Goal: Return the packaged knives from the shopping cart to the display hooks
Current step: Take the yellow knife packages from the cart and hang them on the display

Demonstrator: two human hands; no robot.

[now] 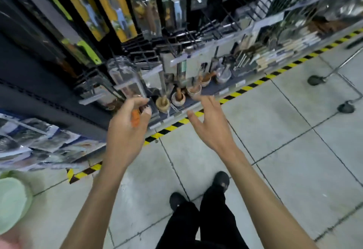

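The yellow-and-black striped floor tape (245,88) runs along the foot of the black wire display rack (149,52), and everything here sits on one side of it or the other.

Above the tape, against the rack, the left hand (127,131) grasps a clear plastic knife package with an orange handle inside (126,78). The fingers (146,111) curl round the lower end, where the orange handle shows between them, and the clear upper end reaches up among the rack's hooks and pale price strips. The picture is blurred there, so I cannot tell whether the package is on a hook.

The right hand (208,125) hovers over the tape just beside the left, fingers released and spread, holding nothing.

Past the tape, on the rack's low shelf, stand small stone-and-wood mortars with pestles (177,97). Higher up hang yellow-carded knife packs (117,13) and a knife with a lime-green handle (86,51).

On the near side of the tape is the grey tiled floor (294,150), with the person's 2 black shoes (221,180) below the hands. At the tape's far right end, a chrome shopping cart frame (315,80) rests on 2 black casters. By the tape's near left end sits a pale green round container (11,203), cut off by the edge.
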